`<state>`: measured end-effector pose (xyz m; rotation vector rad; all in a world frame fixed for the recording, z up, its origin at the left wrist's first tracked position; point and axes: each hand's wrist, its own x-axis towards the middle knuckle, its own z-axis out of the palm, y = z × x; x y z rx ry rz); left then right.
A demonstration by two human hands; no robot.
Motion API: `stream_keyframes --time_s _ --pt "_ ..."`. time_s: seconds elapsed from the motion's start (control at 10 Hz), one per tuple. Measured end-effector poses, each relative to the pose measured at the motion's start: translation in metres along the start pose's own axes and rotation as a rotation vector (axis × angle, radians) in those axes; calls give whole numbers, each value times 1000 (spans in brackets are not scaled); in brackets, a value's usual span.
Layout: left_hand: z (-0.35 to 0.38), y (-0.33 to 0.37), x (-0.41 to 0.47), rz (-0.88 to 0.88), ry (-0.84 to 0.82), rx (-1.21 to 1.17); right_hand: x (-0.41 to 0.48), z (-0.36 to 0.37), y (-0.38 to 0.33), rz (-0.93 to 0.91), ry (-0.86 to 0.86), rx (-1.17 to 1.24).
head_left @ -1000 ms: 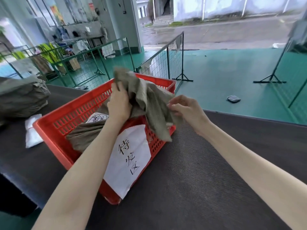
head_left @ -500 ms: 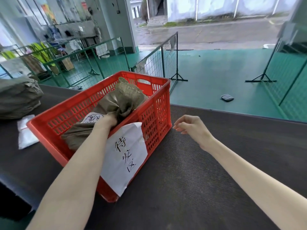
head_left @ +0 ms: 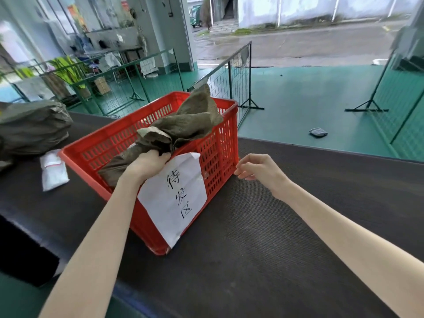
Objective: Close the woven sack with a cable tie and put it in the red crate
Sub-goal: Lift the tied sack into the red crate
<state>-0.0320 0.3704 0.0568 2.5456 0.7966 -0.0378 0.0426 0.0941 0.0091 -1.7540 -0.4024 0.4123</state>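
Observation:
An olive-green woven sack (head_left: 183, 125) lies crumpled inside the red crate (head_left: 220, 152), with one corner poking above the far rim. My left hand (head_left: 146, 165) reaches over the near rim and grips a fold of the sack. My right hand (head_left: 257, 167) hovers just right of the crate's near corner, fingers loosely curled and holding nothing. A white paper sign (head_left: 174, 193) with black handwritten characters hangs on the crate's front wall. No cable tie can be made out on the sack.
The crate stands on a dark textured table (head_left: 275, 237). A white plastic packet (head_left: 54, 169) and a pile of grey-green sacks (head_left: 29, 127) lie at the left. Green mesh barriers (head_left: 231, 74) and a green floor lie beyond the table's far edge.
Both hands held the sack above the crate; it has since dropped inside. My right hand let go and moved beside the crate's corner. My left hand stayed on the sack.

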Motion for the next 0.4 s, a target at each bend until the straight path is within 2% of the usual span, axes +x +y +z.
stream_keyframes --time_s 0.1,0.2,0.3,0.4 --pt "2 21 -28 64 115 234 -13 -10 -1 4 19 30" --pt "5 46 -53 170 207 192 -28 -23 -4 4 29 75" --pt "11 71 -73 327 262 -45 -42 -37 -2 3 50 103" --pt "28 94 -88 390 237 -216 -62 -52 5 17 74 124"
